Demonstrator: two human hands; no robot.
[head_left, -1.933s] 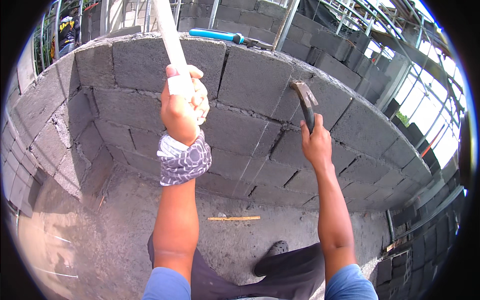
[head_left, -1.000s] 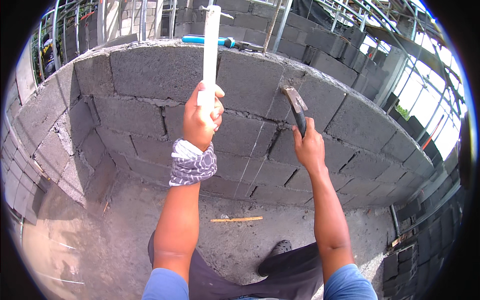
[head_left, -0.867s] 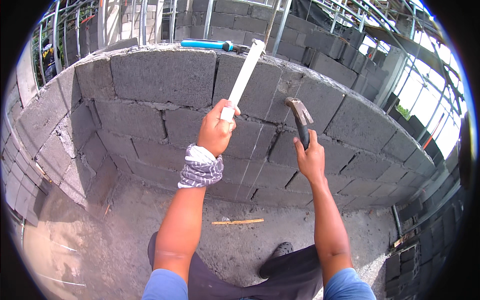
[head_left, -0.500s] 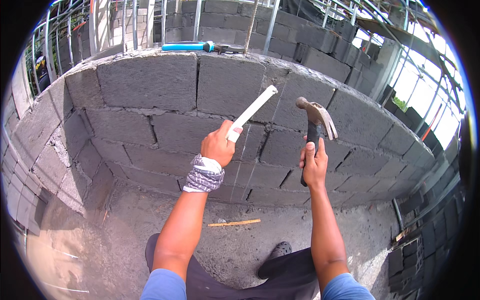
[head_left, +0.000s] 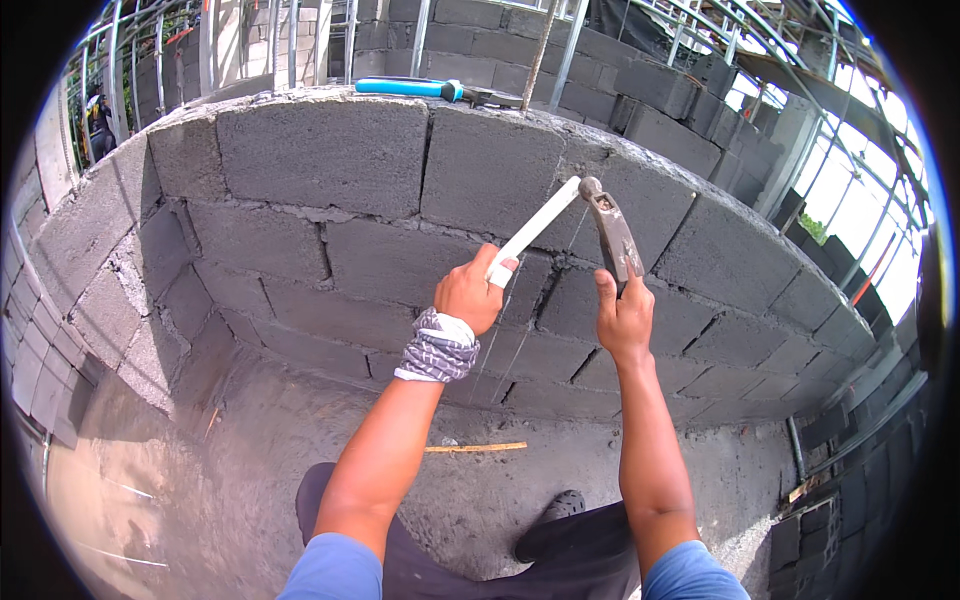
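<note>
My left hand (head_left: 470, 290), with a grey-and-white patterned cloth (head_left: 440, 345) round its wrist, is closed round the lower end of a pale off-white bar (head_left: 538, 228). The bar slants up and rightward in front of the grey block wall (head_left: 320, 160). A claw hammer (head_left: 612, 230) is gripped in my right hand (head_left: 626, 318). Its striking face meets or nearly meets the bar's upper end; I cannot tell whether they touch. Thin pale lines run down the blocks behind the bar, and a rough patch of mortar shows near its tip.
Blue-handled pliers (head_left: 410, 89) lie on top of the wall, beside an upright steel rod (head_left: 540, 55). A thin wooden strip (head_left: 475, 447) rests on the concrete floor near my feet. Stacked blocks (head_left: 815, 545) stand at the lower right. Metal poles and scaffolding rise beyond the wall.
The hammer has swung left and turned, bringing its head to the upper end of the bar. The view has shifted slightly; my left hand still holds the bar at a similar slant.
</note>
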